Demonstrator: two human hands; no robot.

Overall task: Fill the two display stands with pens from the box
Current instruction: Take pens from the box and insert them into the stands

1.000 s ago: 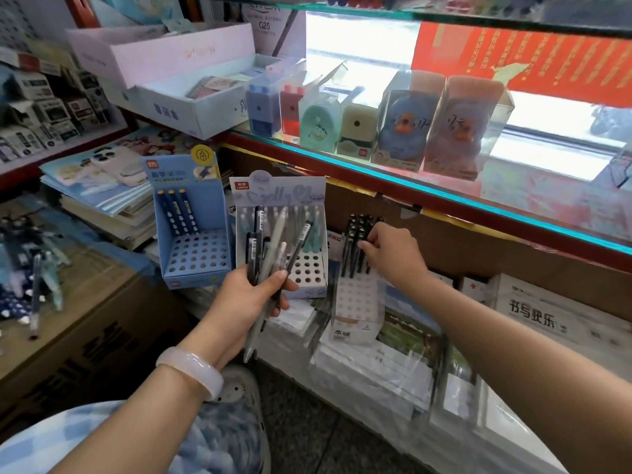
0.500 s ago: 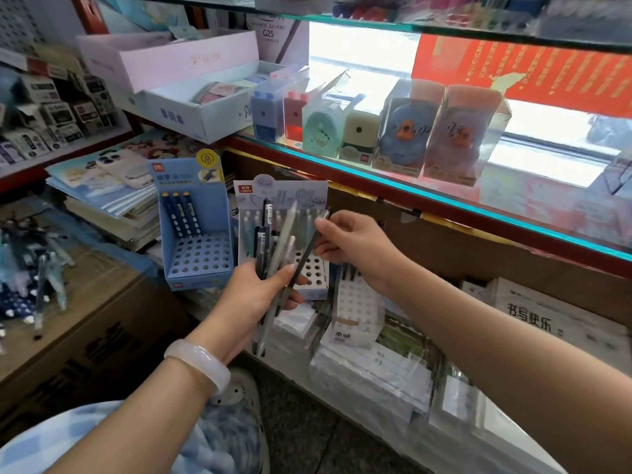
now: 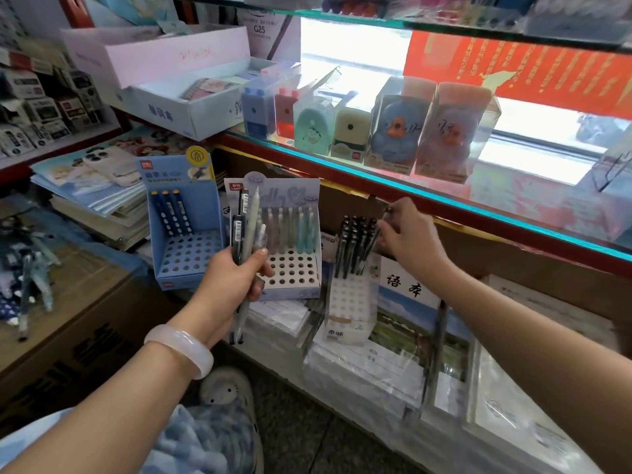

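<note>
My left hand (image 3: 236, 278) grips a bunch of pens (image 3: 244, 234), black and pale ones, upright in front of the pastel display stand (image 3: 294, 271). That stand has a row of pale pens at its back and many free holes. To its right stands a white display stand (image 3: 349, 302) with several black pens (image 3: 354, 241) in its rear rows. My right hand (image 3: 407, 234) pinches a black pen (image 3: 376, 234) at the right side of that cluster, its lower end among the other pens.
A blue display stand (image 3: 184, 241) with three dark blue pens is at the left. Stacked notebooks (image 3: 403, 336) lie under the stands. A glass shelf (image 3: 444, 196) with boxed sharpeners runs above. A cardboard box (image 3: 58, 319) with loose pens on top sits at the left.
My right hand took one black pen from the bunch in my left hand and carried it right to the white stand. The left hand rose a little with the remaining pens.
</note>
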